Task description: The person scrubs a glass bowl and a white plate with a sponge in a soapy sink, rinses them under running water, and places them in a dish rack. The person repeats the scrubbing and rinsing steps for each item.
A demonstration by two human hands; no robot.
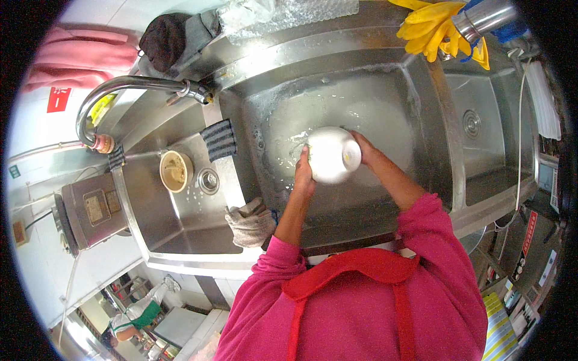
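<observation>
Both hands grip a white round bowl (329, 158) over the middle basin of a stainless steel sink (433, 122). It is tilted, with its underside and foot ring facing up and to the right. My left hand (304, 170) holds the bowl's left edge, thumb upward. On the upper right side, my right hand (362, 146) holds it, the fingers partly hidden behind the bowl. Cloudy water (384, 104) with some foam fills the basin below. Whatever is inside the bowl is hidden.
A curved faucet (131, 81) reaches over the left basin, where a beige tub (176, 171) sits beside a drain (208, 180). A striped cloth (219, 140) and knitted gloves (250, 221) lie on the divider. Yellow gloves (429, 27) hang at upper right. Another person (135, 313) is lower left.
</observation>
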